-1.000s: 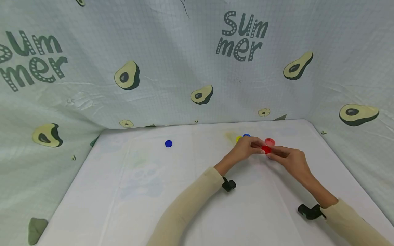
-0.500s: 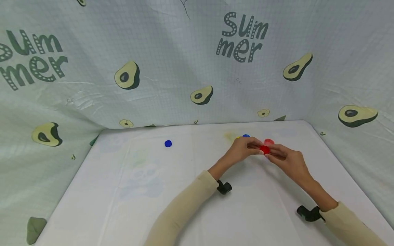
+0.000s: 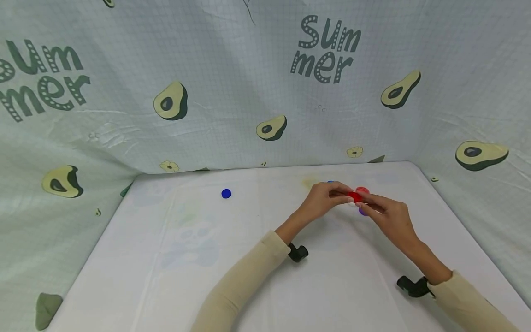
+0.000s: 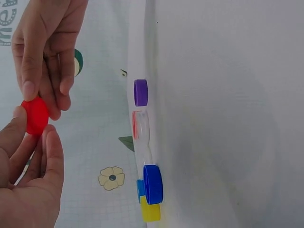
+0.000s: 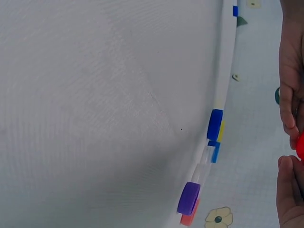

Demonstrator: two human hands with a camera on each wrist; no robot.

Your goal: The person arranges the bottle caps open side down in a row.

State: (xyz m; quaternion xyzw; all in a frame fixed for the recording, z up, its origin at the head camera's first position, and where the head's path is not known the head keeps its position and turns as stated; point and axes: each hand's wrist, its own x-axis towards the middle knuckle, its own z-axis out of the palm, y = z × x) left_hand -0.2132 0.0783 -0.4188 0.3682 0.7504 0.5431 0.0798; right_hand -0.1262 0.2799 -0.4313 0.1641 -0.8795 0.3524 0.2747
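Note:
Fingertips of both hands pinch a red round cap, held up over the right part of the white table. My left hand grips its left edge and my right hand its right edge. In the left wrist view, thumb and fingers of the left hand pinch the red cap from below, while the right hand touches it from above. Close by on the table lie a purple cap, a clear cap and a second, lighter red cap, partly hidden by the hands.
A dark blue cap, a lighter blue one and a yellow one stand close together near the back. Alone on the left lies another blue cap. Behind the table hangs a printed cloth.
Both hands have shifted slightly left and up with the red cap. The purple cap now shows under the right hand, and the left hand covers the yellow cap in the head view.

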